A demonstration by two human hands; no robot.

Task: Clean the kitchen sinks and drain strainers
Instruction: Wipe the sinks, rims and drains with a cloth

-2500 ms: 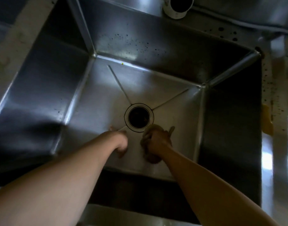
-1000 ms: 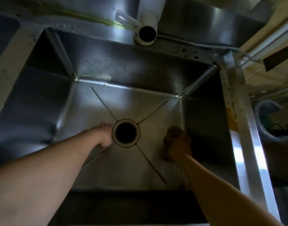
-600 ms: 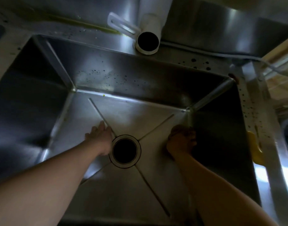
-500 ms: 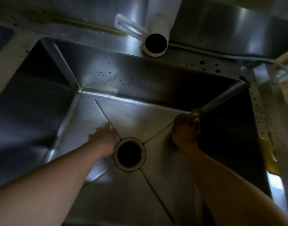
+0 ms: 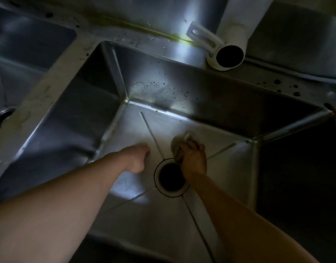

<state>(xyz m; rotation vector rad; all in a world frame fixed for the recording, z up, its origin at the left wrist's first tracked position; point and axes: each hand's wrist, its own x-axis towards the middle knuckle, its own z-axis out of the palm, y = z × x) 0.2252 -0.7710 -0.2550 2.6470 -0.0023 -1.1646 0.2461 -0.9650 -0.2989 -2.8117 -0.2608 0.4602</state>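
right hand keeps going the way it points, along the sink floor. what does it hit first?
Probably the sink's back wall: the right hand, gripping a scrubber, points there across bare floor. Depth is unclear.

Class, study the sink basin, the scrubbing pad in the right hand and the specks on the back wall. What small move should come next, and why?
Probably lift the right hand with its scrubbing pad from the sink floor up onto the back wall. Dark specks dot that wall, while the floor near the drain looks wiped. The left hand braces on the floor.
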